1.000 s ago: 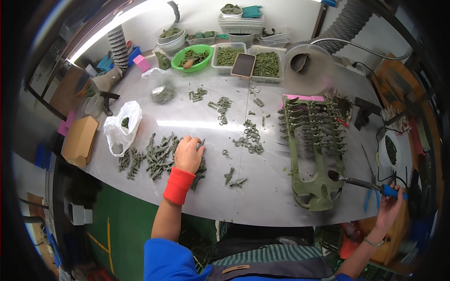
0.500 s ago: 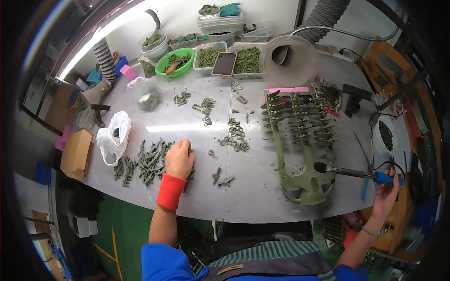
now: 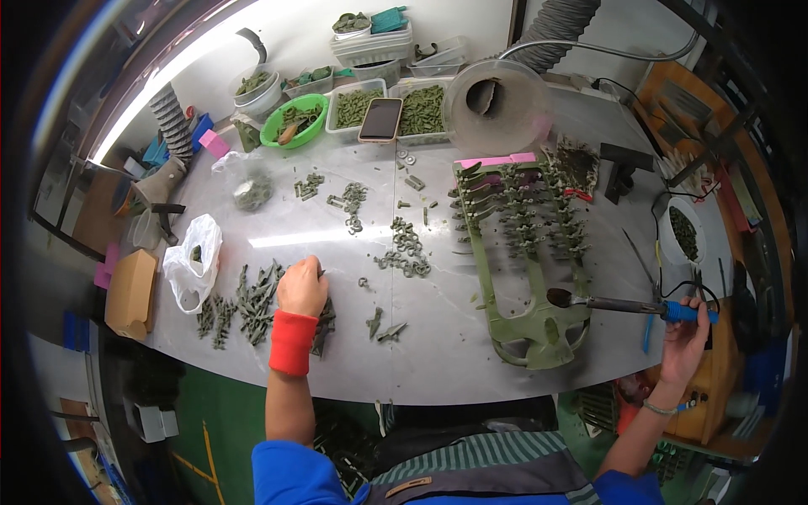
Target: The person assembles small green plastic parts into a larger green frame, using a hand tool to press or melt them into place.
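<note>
My left hand (image 3: 301, 286), with a red wristband, is over a pile of slender green pieces (image 3: 255, 303) on the grey table. Its fingers are curled in, and a bit of dark green shows at the fingertips, like one such piece. In my right hand (image 3: 686, 341) is a blue-handled hot-iron-like tool (image 3: 623, 305), held near level. Its dark, spoon-shaped tip is over the near end of a green openwork frame (image 3: 539, 295). Rows of small green parts stand along the frame's bars. Two or three loose pieces (image 3: 385, 328) are between my left hand and the frame.
Small green rings and rods (image 3: 406, 248) are scattered mid-table. A white plastic bag (image 3: 195, 261) and a cardboard box (image 3: 133, 290) are at left. A phone (image 3: 380, 119) rests on tubs of green pieces, beside a green bowl (image 3: 295, 120) and a wide duct mouth (image 3: 498, 101).
The view has swung slightly, so the table and its things appear farther left. Both hands keep nearly the same places over the table, and the tool stays in my right hand.
</note>
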Motion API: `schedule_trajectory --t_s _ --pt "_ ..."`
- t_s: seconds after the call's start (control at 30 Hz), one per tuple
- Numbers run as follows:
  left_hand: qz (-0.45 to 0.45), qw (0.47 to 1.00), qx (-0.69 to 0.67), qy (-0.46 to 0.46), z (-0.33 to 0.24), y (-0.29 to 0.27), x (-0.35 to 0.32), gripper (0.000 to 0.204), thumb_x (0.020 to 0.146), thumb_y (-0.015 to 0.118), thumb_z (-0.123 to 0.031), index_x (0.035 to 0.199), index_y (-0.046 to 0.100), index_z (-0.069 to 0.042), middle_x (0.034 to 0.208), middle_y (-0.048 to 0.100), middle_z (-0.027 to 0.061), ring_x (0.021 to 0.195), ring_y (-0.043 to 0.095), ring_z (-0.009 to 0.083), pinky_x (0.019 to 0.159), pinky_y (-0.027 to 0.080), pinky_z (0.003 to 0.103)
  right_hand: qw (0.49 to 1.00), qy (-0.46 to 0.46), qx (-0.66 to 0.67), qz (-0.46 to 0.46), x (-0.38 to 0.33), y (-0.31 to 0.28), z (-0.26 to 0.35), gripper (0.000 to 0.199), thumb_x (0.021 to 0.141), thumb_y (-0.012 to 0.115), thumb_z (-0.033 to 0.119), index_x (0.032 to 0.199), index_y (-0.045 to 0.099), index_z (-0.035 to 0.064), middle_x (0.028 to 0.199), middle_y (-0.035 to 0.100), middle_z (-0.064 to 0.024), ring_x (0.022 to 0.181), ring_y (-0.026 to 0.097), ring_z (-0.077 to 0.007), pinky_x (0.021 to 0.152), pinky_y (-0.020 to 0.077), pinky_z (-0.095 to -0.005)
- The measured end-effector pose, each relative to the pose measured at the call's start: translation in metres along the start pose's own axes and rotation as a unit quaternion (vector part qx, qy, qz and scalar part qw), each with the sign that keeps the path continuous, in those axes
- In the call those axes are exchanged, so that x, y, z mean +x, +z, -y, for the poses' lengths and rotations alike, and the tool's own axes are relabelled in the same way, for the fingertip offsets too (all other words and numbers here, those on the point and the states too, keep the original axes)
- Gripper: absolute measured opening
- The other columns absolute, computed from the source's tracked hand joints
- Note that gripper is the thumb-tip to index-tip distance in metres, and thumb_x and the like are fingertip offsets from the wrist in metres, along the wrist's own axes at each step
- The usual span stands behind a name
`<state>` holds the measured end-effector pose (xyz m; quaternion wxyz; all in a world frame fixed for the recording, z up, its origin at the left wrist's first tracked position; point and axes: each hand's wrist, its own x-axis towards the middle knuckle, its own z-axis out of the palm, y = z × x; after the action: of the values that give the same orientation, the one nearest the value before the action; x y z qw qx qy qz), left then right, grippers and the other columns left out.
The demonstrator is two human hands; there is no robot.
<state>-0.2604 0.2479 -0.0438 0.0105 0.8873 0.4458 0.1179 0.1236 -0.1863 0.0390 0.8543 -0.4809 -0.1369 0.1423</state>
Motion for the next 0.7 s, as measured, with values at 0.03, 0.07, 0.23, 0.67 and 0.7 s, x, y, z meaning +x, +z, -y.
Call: schedule_trajectory --t_s 0.03,0.07,0.23,0.67,0.7 --pt "-0.007 1.000 -0.003 -0.003 0.003 -0.001 -0.001 0.011 0.074 0.062 -0.011 0.079 0.056 -0.004 0.078 0.062 0.0144 0.076 0.061 0.0354 0.065 0.048 0.045 1.000 0.001 0.000 -0.001 0.000 0.000 0.000 0.018 0.094 0.057 0.023 0.096 0.053 0.0055 0.094 0.057 -0.0048 0.067 0.052 -0.0074 0.060 0.0473 -0.0183" --pt "-0.027 0.999 -0.016 -0.007 0.005 0.000 -0.002 0.012 0.073 0.062 -0.011 0.078 0.054 -0.003 0.077 0.061 0.0146 0.075 0.060 0.0359 0.064 0.047 0.045 1.000 0.004 0.001 -0.006 0.001 -0.001 0.001 0.018 0.094 0.057 0.023 0.096 0.053 0.0056 0.094 0.056 -0.0047 0.067 0.052 -0.0074 0.061 0.0473 -0.0182" --pt "-0.038 0.998 -0.021 -0.050 0.018 -0.009 -0.018 0.014 0.074 0.063 -0.010 0.079 0.052 -0.004 0.075 0.061 0.0133 0.072 0.059 0.0352 0.063 0.046 0.044 1.000 0.020 0.005 -0.003 0.001 -0.003 0.000 0.018 0.094 0.057 0.023 0.095 0.052 0.0057 0.094 0.057 -0.0046 0.068 0.053 -0.0077 0.062 0.0477 -0.0177" --pt "-0.060 0.990 0.051 -0.113 0.018 -0.017 -0.039 0.015 0.076 0.068 -0.016 0.086 0.058 -0.011 0.082 0.062 0.0045 0.081 0.056 0.0273 0.072 0.041 0.041 1.000 0.024 0.006 -0.006 0.005 -0.015 -0.006 0.017 0.096 0.053 0.023 0.098 0.054 0.0058 0.099 0.054 -0.0051 0.076 0.051 -0.0084 0.063 0.0448 -0.0193" --pt "-0.059 0.990 0.051 -0.114 0.013 -0.016 -0.039 0.015 0.076 0.068 -0.016 0.086 0.058 -0.011 0.082 0.062 0.0045 0.081 0.056 0.0273 0.072 0.041 0.041 1.000 0.026 0.003 -0.008 0.005 -0.015 -0.007 0.017 0.096 0.053 0.023 0.098 0.054 0.0056 0.099 0.054 -0.0050 0.077 0.051 -0.0084 0.063 0.0449 -0.0192"
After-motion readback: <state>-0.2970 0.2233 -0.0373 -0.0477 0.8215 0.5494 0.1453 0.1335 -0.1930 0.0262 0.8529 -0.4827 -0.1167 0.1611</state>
